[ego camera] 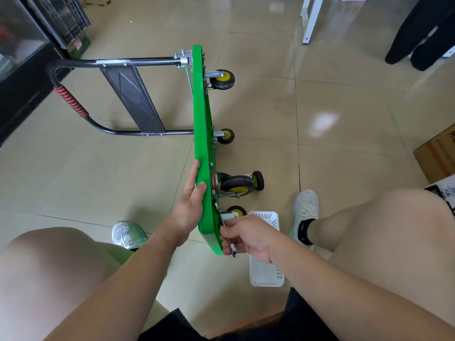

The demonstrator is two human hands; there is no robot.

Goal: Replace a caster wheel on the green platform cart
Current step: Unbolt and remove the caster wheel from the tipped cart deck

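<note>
The green cart [202, 134] stands on edge on the tiled floor, its black-and-yellow casters facing right and its handle [73, 104] lying left. The left hand [190, 205] presses flat on the deck, fingers straight. The right hand [248, 236] grips a wrench [232, 251] at the nearest caster [236, 211]. A white basket [264, 274] sits near right, its contents unclear.

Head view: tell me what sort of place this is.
Probably a shop or stockroom, not a workshop: glossy tiled floor, a glass-fronted cabinet at the left, a cardboard box at the right. The right hand holds a wrench to the cart, tipped on the floor.
</note>
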